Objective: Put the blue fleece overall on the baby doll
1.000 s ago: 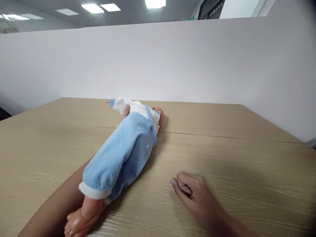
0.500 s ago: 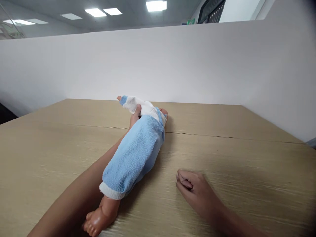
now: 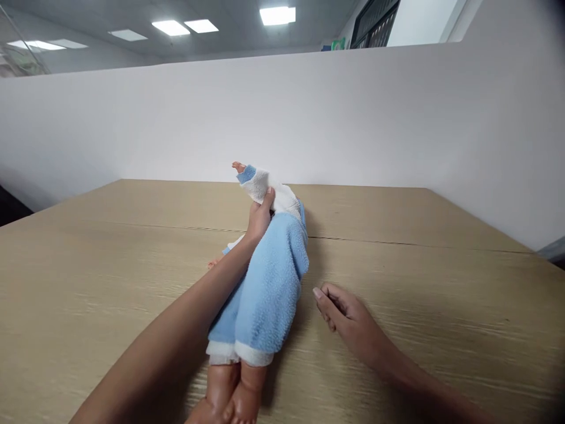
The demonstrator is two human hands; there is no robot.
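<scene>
A doll (image 3: pixel 276 288) in light blue fleece trousers and a white top with blue cuffs lies aslant on the wooden table, its bare feet toward me. My left hand (image 3: pixel 261 215) grips the doll's upper body near the white sleeve, thumb on top. One small doll hand points up and away; the other shows to the left, beyond my left forearm. The doll's head is hidden. To the right of the trousers, my right hand (image 3: pixel 338 309) is closed with its fingers curled in, touching no part of the doll, and nothing shows in it.
The light wooden table (image 3: pixel 419 282) has a seam running across it. A white partition (image 3: pixel 282 118) stands along its far edge. Ceiling lights and a dark-framed window show above the partition.
The doll has rolled and swung to the right with my left hand, so both legs and the other doll hand now show. My right hand has shifted slightly, its thumb now more visible.
</scene>
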